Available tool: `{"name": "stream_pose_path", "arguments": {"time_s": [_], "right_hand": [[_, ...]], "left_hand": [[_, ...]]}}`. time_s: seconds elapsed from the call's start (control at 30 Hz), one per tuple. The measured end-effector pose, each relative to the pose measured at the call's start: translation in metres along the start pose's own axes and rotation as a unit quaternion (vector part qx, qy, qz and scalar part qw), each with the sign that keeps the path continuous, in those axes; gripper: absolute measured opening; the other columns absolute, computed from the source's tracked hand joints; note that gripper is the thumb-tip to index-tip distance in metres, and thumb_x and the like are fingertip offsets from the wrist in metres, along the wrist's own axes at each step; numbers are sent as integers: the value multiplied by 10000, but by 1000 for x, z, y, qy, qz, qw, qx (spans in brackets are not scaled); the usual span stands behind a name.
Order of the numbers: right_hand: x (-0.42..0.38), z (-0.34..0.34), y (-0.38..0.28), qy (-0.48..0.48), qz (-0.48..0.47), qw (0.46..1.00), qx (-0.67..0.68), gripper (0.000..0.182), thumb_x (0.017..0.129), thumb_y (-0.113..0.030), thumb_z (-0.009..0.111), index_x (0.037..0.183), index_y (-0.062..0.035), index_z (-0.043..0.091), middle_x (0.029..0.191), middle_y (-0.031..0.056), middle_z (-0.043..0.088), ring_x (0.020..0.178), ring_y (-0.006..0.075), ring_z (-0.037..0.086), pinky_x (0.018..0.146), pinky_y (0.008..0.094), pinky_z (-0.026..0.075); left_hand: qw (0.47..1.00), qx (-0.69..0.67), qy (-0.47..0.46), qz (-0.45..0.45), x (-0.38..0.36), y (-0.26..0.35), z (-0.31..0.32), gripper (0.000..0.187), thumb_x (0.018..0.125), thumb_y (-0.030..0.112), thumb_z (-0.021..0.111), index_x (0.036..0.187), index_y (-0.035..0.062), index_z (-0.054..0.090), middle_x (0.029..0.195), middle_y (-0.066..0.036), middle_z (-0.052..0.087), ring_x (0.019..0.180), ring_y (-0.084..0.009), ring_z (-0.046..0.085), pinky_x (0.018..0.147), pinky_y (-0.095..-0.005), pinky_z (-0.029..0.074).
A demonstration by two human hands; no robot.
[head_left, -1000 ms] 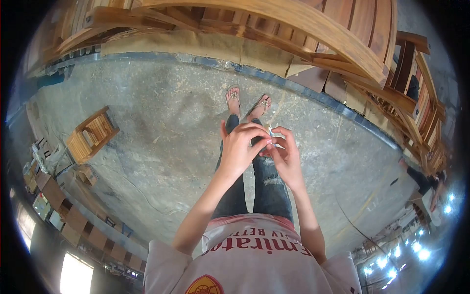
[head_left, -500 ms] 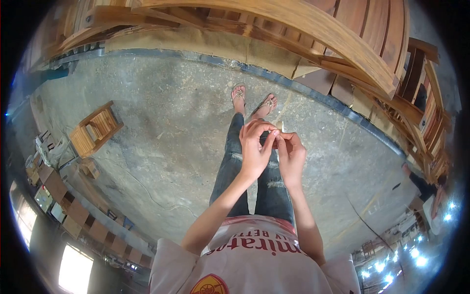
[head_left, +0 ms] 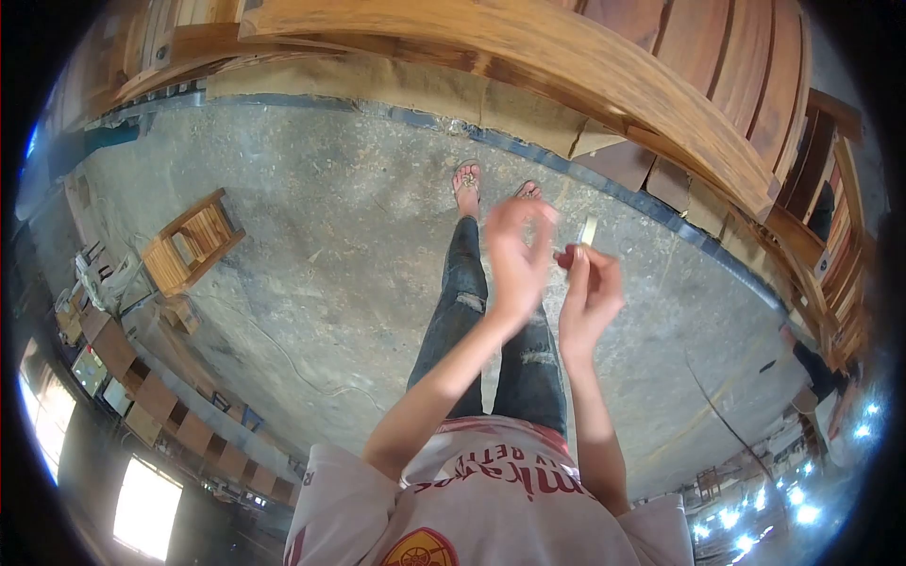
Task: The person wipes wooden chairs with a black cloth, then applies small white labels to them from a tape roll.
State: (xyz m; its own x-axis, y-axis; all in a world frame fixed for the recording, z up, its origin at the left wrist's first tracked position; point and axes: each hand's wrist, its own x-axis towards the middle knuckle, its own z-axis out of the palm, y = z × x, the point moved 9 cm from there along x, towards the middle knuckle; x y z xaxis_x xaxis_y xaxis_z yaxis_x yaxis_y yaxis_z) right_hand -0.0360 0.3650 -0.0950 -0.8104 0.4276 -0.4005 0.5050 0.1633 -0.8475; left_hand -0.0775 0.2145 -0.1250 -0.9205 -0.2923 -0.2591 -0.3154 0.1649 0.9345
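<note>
Blurred by motion, my left hand (head_left: 519, 259) is raised over my legs, its thumb and fingers curved toward each other; whether anything is between them cannot be made out. To its right, my right hand (head_left: 590, 292) pinches a small, pale, thin strip (head_left: 590, 229) that sticks up above the fingertips. The two hands are apart. Below them are my jeans (head_left: 462, 311) and the concrete floor (head_left: 359, 245).
A curved wooden bench (head_left: 491, 47) with slats stretches across the top. A small wooden stool (head_left: 192, 243) lies at the left on the floor. Cardboard (head_left: 396, 85) runs under the bench. Another person (head_left: 816, 373) is at the far right edge.
My hands, whose fingertips met before, have separated. The left hand has moved up and the right hand has shifted right with the pale strip.
</note>
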Motion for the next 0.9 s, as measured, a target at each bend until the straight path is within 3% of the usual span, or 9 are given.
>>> {"name": "stream_pose_path", "arguments": {"time_s": [0.1,0.17,0.33,0.43,0.53,0.67,0.77,0.9], "right_hand": [[-34,-8,-4,-3,0,1000,-2,103,957,-17,543,978,78,578,914,144,669,779,165,676,727,281,542],[-48,-4,26,-44,68,996,34,101,955,-16,549,974,79,577,928,150,667,791,175,682,731,287,548],[-40,19,49,-140,126,982,2,105,972,-43,534,984,57,562,908,123,659,788,169,676,750,291,542],[-31,21,45,-126,104,986,-25,120,965,-53,555,960,65,576,867,137,686,755,169,695,708,280,547],[-32,26,44,-137,109,984,-18,124,966,-60,554,961,63,571,878,143,681,757,174,695,706,279,543],[-32,33,35,-147,109,983,-27,119,982,-64,522,987,49,560,898,134,663,745,165,681,692,277,534],[-30,40,28,-155,119,981,-18,115,992,-58,491,1030,36,545,939,127,645,747,153,661,699,281,529],[-25,50,18,-173,125,977,22,176,994,-38,465,1160,8,498,998,126,625,768,134,631,729,285,524]], "left_hand": [[965,-134,173,-143,70,-60,-65,160,897,169,672,900,13,634,1032,-99,608,1057,-212,526,930,-353,408],[979,45,196,14,125,-82,-97,230,884,218,707,924,-3,658,1034,-85,594,952,-190,555,886,-309,431],[912,-206,307,-177,208,-178,-100,242,845,209,752,890,-21,693,847,-81,644,768,-180,579,803,-269,461],[888,-246,356,-152,250,-216,-90,250,818,218,771,854,-17,693,775,-93,655,735,-194,587,789,-283,467],[885,-174,393,-179,259,-225,-89,256,759,227,805,859,18,697,911,-72,645,863,-211,591,813,-325,465],[846,-197,465,-169,256,-250,-94,313,683,115,816,939,67,643,1104,-68,557,1117,-261,494,894,-382,438],[855,-132,442,-237,252,-217,-98,454,678,35,787,1054,103,542,1140,-72,512,1154,-273,452,911,-387,429],[878,-272,321,-227,279,-288,-108,594,706,7,756,1169,126,404,1075,-73,545,979,-233,541,809,-350,468]]}}
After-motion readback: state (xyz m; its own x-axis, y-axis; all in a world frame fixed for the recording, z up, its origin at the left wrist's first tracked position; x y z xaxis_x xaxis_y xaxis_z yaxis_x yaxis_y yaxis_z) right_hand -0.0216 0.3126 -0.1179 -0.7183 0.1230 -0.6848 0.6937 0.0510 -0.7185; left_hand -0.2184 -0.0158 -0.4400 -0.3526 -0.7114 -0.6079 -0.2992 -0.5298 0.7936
